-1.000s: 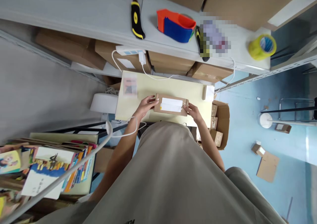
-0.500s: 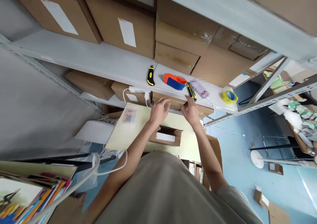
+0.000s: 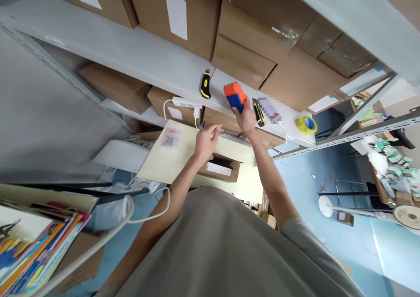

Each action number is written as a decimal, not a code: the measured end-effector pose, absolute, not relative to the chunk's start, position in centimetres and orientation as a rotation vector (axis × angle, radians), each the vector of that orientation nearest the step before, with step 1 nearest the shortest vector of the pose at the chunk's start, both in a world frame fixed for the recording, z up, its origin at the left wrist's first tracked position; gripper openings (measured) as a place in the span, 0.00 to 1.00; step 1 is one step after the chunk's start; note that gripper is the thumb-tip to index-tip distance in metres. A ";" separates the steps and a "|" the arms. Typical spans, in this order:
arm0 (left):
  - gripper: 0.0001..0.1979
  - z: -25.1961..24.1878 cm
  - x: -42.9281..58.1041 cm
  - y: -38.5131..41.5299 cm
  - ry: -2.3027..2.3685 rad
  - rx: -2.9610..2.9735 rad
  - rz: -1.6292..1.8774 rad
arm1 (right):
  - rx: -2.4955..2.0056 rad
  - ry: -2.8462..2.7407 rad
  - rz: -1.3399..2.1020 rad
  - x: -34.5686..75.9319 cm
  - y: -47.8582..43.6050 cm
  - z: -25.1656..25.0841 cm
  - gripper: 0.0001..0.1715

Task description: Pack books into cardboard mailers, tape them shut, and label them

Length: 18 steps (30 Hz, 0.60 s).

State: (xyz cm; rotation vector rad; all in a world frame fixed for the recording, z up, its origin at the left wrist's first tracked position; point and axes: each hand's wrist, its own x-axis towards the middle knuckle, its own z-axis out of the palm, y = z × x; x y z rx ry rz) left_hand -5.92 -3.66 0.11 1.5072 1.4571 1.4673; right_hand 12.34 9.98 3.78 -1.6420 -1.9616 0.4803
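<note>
My right hand (image 3: 245, 120) is closed round the handle end of an orange and blue label gun (image 3: 235, 96) at the shelf's front edge. A yellow and black utility knife (image 3: 258, 112) lies just right of that hand. Another utility knife (image 3: 205, 85) rests on the shelf, left of the label gun. My left hand (image 3: 206, 141) is over the pale yellow tabletop, its fingers loosely bent and apart, with nothing visible in them. Below and right of it stands a small open cardboard box (image 3: 218, 169) with a white label; my left forearm passes close to its left end.
On the grey shelf (image 3: 157, 65) are a blurred-out phone-like object (image 3: 269, 110), a roll of yellow tape (image 3: 306, 124) and large cardboard boxes (image 3: 170, 17). A power strip (image 3: 187, 103) with a plugged-in charger sits under the shelf edge. A white cable (image 3: 108, 231) loops at the left.
My right hand has reached up to the shelf, closed on the label gun and turned it more upright. My left hand stays over the table. The view has shifted slightly.
</note>
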 end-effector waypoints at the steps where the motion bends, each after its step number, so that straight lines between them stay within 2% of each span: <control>1: 0.13 -0.6 -6.2 -5.2 1.451 1.480 1.462 | -1.547 -1.897 0.610 12.7 7.5 3.1 0.42; 3: 0.15 -1.6 -6.4 -8.5 1.422 1.430 1.468 | -1.344 -1.773 0.916 13.1 1.9 2.0 0.45; 5: 0.16 -2.0 -6.3 -11.6 1.382 1.381 1.487 | -1.244 -1.649 1.185 13.0 -3.7 1.2 0.42; 7: 0.17 -2.1 -6.1 -14.0 1.362 1.352 1.489 | -1.233 -1.566 1.315 12.6 -8.1 0.5 0.40; 11: 0.18 -2.4 -6.0 -15.9 1.387 1.340 1.428 | -1.285 -1.492 1.339 11.9 -12.2 -0.9 0.42; 18: 0.21 -3.0 -6.8 -16.0 1.322 1.366 1.320 | -1.322 -1.472 1.321 11.3 -13.2 -2.4 0.43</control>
